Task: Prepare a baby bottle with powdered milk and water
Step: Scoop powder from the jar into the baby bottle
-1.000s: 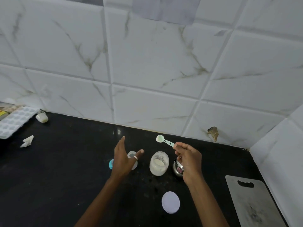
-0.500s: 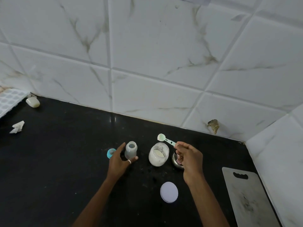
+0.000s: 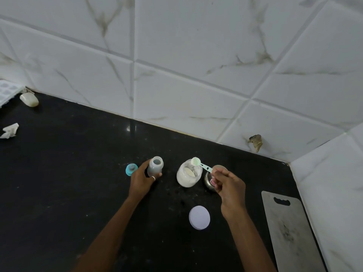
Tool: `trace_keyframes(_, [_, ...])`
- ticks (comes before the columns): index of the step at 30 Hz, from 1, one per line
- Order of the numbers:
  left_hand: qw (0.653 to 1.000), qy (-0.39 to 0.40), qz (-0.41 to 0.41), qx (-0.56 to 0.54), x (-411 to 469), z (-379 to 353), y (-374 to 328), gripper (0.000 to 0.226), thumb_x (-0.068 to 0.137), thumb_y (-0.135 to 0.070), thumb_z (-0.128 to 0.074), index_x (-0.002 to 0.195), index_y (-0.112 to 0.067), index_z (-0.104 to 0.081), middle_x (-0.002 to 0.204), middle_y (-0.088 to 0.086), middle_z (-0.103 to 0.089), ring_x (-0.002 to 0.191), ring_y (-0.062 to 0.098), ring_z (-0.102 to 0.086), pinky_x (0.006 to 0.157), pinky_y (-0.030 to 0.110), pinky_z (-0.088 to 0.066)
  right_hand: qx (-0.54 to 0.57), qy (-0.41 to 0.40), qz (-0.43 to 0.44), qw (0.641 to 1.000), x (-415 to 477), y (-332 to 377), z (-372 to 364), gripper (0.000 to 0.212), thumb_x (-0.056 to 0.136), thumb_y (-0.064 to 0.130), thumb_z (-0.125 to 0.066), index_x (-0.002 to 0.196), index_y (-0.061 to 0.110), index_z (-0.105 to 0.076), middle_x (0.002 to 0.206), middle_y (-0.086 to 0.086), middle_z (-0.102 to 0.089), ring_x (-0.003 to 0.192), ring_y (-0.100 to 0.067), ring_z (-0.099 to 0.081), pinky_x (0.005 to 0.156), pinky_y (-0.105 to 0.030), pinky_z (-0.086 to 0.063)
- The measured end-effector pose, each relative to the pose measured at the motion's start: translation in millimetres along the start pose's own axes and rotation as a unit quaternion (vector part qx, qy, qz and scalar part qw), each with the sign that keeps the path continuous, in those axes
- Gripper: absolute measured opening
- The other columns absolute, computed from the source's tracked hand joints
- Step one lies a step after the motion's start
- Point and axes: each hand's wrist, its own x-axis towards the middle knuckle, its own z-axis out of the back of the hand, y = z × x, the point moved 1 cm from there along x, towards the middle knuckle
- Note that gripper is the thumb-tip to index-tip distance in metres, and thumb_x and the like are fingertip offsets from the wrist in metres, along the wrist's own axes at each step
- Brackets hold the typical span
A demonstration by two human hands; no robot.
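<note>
An open, translucent baby bottle (image 3: 155,165) stands upright on the black counter (image 3: 59,173). My left hand (image 3: 141,179) grips it from the left and front. To its right stands an open glass jar (image 3: 189,176) of white milk powder. My right hand (image 3: 228,185) pinches the handle of a pale green measuring scoop (image 3: 198,162), whose bowl hovers over the jar's mouth. The bottle's blue teat cap (image 3: 131,169) lies just left of my left hand.
The jar's white round lid (image 3: 199,217) lies on the counter in front. A small steel cup (image 3: 211,179) sits behind my right hand. A grey cutting board (image 3: 288,228) lies at the right, by the tiled wall. Crumpled paper (image 3: 9,130) and a white ice tray (image 3: 7,92) are far left.
My left hand went from open above the bottle to gripping it. The scoop in my right hand came down and left, over the jar's mouth. The view tilted downward.
</note>
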Motion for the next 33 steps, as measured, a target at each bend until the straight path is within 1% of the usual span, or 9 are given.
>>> trace_keyframes(2, [1.0, -0.006, -0.01, 0.008, -1.6, 3.2, -3.2, 0.063, 0.082, -0.01, -0.084, 0.136, -0.031, -0.059, 0.119, -0.025, -0.065, 0.106, -0.014, -0.059, 0.092, 0.009, -0.046, 0.006, 0.007, 0.0, 1.0, -2.6, 3.0, -0.8, 0.012, 0.087, 0.006, -0.077, 0.089, 0.017, -0.083, 0.093, -0.007, -0.077, 0.085, -0.017, -0.065, 0.082, -0.036, -0.057])
trace_keyframes(4, [1.0, -0.01, -0.022, 0.013, -2.7, 7.7, -12.0, 0.062, 0.082, -0.013, -0.086, 0.132, -0.035, -0.059, 0.113, -0.029, -0.065, 0.104, -0.019, -0.059, 0.087, 0.005, -0.047, 0.026, 0.018, 0.002, 1.0, -5.0, 7.4, -3.3, 0.012, 0.087, 0.002, -0.075, 0.09, 0.013, -0.082, 0.075, -0.006, -0.073, 0.067, -0.012, -0.062, 0.069, -0.03, -0.054])
trace_keyframes(6, [0.999, -0.024, -0.043, 0.017, -3.0, 14.2, -27.6, 0.058, 0.079, -0.015, -0.088, 0.128, -0.033, -0.064, 0.11, -0.028, -0.067, 0.102, -0.019, -0.061, 0.083, 0.003, -0.047, 0.043, 0.025, 0.004, 0.999, -8.1, 13.9, -5.8, 0.012, 0.087, 0.0, -0.074, 0.094, 0.007, -0.08, 0.069, -0.005, -0.071, 0.059, -0.008, -0.06, 0.061, -0.026, -0.051])
trace_keyframes(13, [0.987, -0.055, -0.147, 0.015, -1.0, 51.0, -134.3, 0.055, 0.072, -0.034, -0.091, 0.123, -0.034, -0.07, 0.101, -0.035, -0.068, 0.098, -0.02, -0.062, 0.076, -0.001, -0.046, 0.118, 0.056, 0.037, 0.991, -23.4, 60.8, -16.4, 0.011, 0.085, 0.001, -0.075, 0.091, 0.009, -0.08, 0.078, -0.005, -0.077, 0.063, -0.006, -0.067, 0.06, -0.023, -0.05])
trace_keyframes(15, [0.982, -0.063, -0.176, 0.02, -0.8, 61.5, -168.8, 0.057, 0.074, -0.037, -0.091, 0.127, -0.03, -0.069, 0.104, -0.029, -0.069, 0.098, -0.019, -0.062, 0.076, -0.001, -0.044, 0.139, 0.062, 0.049, 0.987, -27.7, 79.6, -16.7, 0.011, 0.085, 0.002, -0.076, 0.091, 0.009, -0.08, 0.08, -0.006, -0.078, 0.063, -0.007, -0.069, 0.059, -0.023, -0.051])
trace_keyframes(18, [0.976, -0.072, -0.205, 0.03, -2.9, 75.2, -216.3, 0.066, 0.076, -0.042, -0.089, 0.135, -0.024, -0.065, 0.116, -0.018, -0.066, 0.102, -0.007, -0.063, 0.079, 0.0, -0.042, 0.164, 0.081, 0.071, 0.981, -36.2, 109.8, -13.6, 0.01, 0.085, 0.004, -0.075, 0.084, 0.012, -0.082, 0.082, -0.008, -0.079, 0.066, -0.009, -0.071, 0.061, -0.024, -0.054])
trace_keyframes(21, [0.972, -0.074, -0.22, 0.033, -6.7, 83.3, -252.0, 0.066, 0.077, -0.042, -0.088, 0.135, -0.022, -0.065, 0.115, -0.018, -0.067, 0.1, -0.01, -0.061, 0.083, 0.001, -0.039, 0.186, 0.105, 0.095, 0.972, -46.8, 141.0, -11.3, 0.015, 0.083, 0.004, -0.076, 0.078, 0.016, -0.083, 0.079, -0.007, -0.077, 0.065, -0.01, -0.07, 0.057, -0.022, -0.055])
trace_keyframes(26, [0.968, -0.074, -0.234, 0.046, -19.7, 81.8, -285.5, 0.069, 0.077, -0.045, -0.087, 0.138, -0.02, -0.065, 0.124, -0.009, -0.073, 0.11, 0.005, -0.066, 0.083, 0.004, -0.04, 0.21, 0.136, 0.135, 0.959, -64.0, 193.4, -7.9, 0.004, 0.079, 0.005, -0.079, 0.08, 0.007, -0.082, 0.08, -0.011, -0.077, 0.063, -0.012, -0.069, 0.054, -0.022, -0.054])
trace_keyframes(33, [0.956, -0.097, -0.263, 0.081, -37.6, 80.7, -317.4, 0.074, 0.075, -0.054, -0.085, 0.14, -0.026, -0.063, 0.126, -0.011, -0.072, 0.106, 0.0, -0.062, 0.074, 0.0, -0.036, 0.187, 0.161, 0.187, 0.951, -94.0, 249.3, -7.1, 0.01, 0.076, 0.004, -0.079, 0.067, 0.009, -0.081, 0.075, -0.011, -0.076, 0.058, -0.013, -0.067, 0.051, -0.022, -0.053])
